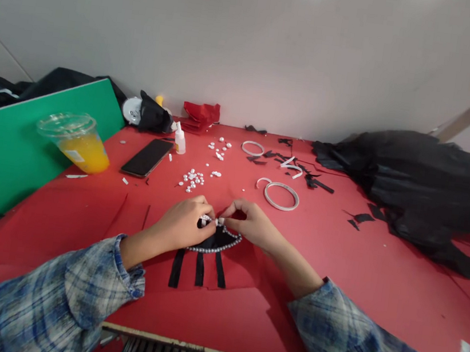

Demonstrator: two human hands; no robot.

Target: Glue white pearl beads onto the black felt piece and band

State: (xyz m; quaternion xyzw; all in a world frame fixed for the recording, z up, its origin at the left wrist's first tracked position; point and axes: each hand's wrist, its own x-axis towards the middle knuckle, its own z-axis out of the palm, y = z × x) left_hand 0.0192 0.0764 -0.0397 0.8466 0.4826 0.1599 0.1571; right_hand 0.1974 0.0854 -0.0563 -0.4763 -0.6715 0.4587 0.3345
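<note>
A black cut-out piece, edged with a string of silvery beads, lies on a red sheet in front of me. Three black strips stick out below it. My left hand rests on the piece's upper left, finger and thumb pinched on the beads at its top edge. Meeting it there, my right hand has its thumb and forefinger closed at the same edge; whatever tiny thing they pinch is hidden. Loose white pearl beads lie in a cluster beyond my left hand.
Behind are a small white bottle, a phone and two tape rolls, the nearer roll past my right hand. A cup of orange drink leans by a green board. Black scraps and black fabric lie right.
</note>
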